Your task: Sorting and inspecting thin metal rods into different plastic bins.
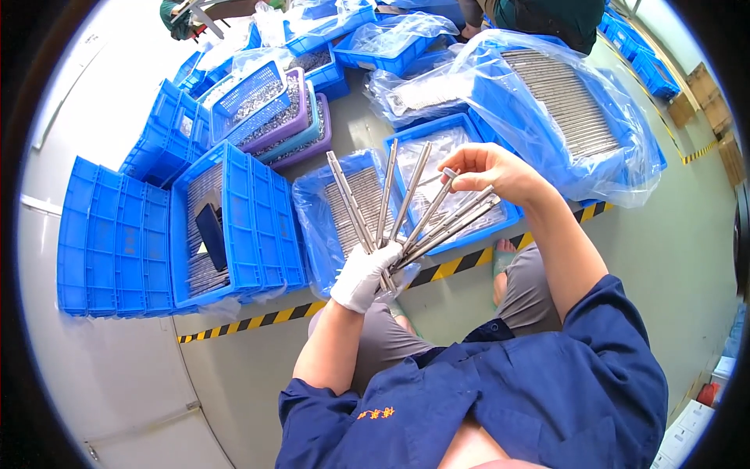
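My left hand [363,275], in a white glove, grips the lower ends of several thin grey metal rods [388,199] that fan out upward. My bare right hand [488,168] pinches the upper ends of the rightmost rods between fingers and thumb. Under the rods lies a blue crate lined with clear plastic [312,215] that holds more of the same rods laid side by side. A second lined blue crate [461,129] beside it also has rods in it.
A large blue crate wrapped in plastic [625,148] full of rods stands at the right. More blue crates [234,227] lie at the left, with purple and blue baskets of small metal parts [301,109] behind. Yellow-black floor tape [258,320] runs across. Another person [539,16] sits beyond.
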### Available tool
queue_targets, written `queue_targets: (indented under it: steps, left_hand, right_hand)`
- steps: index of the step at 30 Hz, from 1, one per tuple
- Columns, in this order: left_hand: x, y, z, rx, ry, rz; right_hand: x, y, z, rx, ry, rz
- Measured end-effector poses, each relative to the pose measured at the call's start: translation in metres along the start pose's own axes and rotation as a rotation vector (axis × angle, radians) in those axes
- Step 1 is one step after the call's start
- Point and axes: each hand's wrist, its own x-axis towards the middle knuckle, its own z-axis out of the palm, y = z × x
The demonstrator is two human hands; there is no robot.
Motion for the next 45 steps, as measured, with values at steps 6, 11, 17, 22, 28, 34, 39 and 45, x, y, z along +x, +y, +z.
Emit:
queue_targets:
  steps: [6,11,17,22,28,34,39,45]
  left_hand:
    - [0.004,-0.003,-0.007,0.148,0.01,0.068]
    - [0.006,-0.012,-0.008,0.335,-0.03,0.105]
    - [0.008,-0.01,-0.001,0.349,-0.081,0.126]
    - [0.004,-0.015,-0.006,0.366,-0.054,0.128]
    - [0.001,-0.015,-0.009,0.46,-0.051,0.093]
    - [0.004,-0.019,-0.01,0.371,-0.065,0.128]
    - [0.008,-0.014,-0.015,0.393,-0.125,0.091]
    - [0.008,-0.017,-0.016,0.373,-0.142,0.066]
  right_hand:
    - [-0.002,-0.006,-0.021,0.11,0.146,-0.156]
    - [-0.002,-0.004,-0.011,0.148,0.057,-0.147]
    - [-0.006,-0.009,-0.014,0.17,-0.052,-0.124]
    - [-0.011,-0.018,-0.008,-0.031,-0.005,-0.08]
    - [-0.013,-0.013,-0.008,-0.061,-0.017,-0.045]
    - [-0.007,-0.008,-0.001,-0.067,0.005,-0.107]
    - [-0.007,-0.011,-0.004,-0.066,0.035,-0.072]
    - [-0.013,-0.016,-0.016,-0.039,0.143,-0.167]
